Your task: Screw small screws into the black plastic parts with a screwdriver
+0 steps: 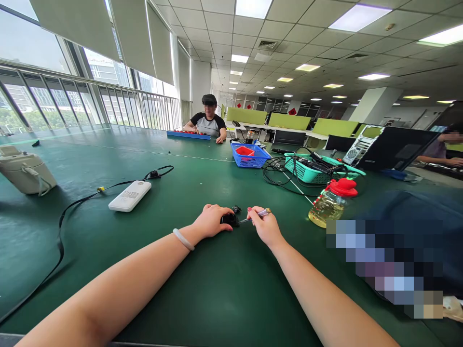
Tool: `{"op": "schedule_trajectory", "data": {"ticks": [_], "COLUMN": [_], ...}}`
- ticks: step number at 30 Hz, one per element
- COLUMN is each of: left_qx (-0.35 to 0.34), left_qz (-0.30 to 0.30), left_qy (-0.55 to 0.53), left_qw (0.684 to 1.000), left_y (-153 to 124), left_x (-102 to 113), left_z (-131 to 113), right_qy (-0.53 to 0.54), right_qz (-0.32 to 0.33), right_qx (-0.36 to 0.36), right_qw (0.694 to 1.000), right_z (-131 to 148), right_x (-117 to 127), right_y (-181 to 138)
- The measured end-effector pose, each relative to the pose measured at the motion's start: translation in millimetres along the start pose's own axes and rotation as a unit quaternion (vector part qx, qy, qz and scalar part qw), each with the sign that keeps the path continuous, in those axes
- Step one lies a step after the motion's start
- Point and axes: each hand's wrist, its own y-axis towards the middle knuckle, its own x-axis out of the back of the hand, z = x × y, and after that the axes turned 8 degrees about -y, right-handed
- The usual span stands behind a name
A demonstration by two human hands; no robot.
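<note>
My left hand (pixel 214 220), with a pale bangle on its wrist, is closed around a small black part (pixel 230 220) on the green table (pixel 217 289). The fingers cover much of that part, so its kind does not show. In my right hand (pixel 265 228) is a slim screwdriver (pixel 258 215), held in a pinch like a pen. Its thin tip points left and meets the right side of the black part, or comes very close to it. Just behind lies a smaller black piece (pixel 236 209), too small to name.
A white power bank (pixel 130 196) and black cable (pixel 72 205) lie left, near a beige bag (pixel 27 169). A blue basket (pixel 251 159), a green basket (pixel 307 172) with cables, and a red-lidded bottle (pixel 327 207) stand right. A person (pixel 209 120) sits across the table.
</note>
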Motion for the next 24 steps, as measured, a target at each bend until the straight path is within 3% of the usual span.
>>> {"op": "schedule_trajectory", "data": {"ticks": [8,17,19,24], "left_qx": [-0.013,-0.018,-0.017,-0.021], "left_qz": [-0.006,-0.003,-0.006,-0.004], "left_qy": [0.008,0.014,0.015,0.011], "left_qw": [1.000,1.000,1.000,1.000], "left_y": [1,1,1,1], "left_x": [-2,-2,-3,-4], "left_z": [3,1,1,2], "right_qy": [0.026,-0.098,-0.084,-0.045], "right_qz": [0.000,0.098,0.084,-0.023], "right_qx": [0.075,0.170,0.172,0.125], "right_qw": [0.997,0.976,0.978,0.991], "right_z": [15,21,22,19], "right_x": [3,-8,-6,3], "right_y": [-10,-15,-16,-14]}}
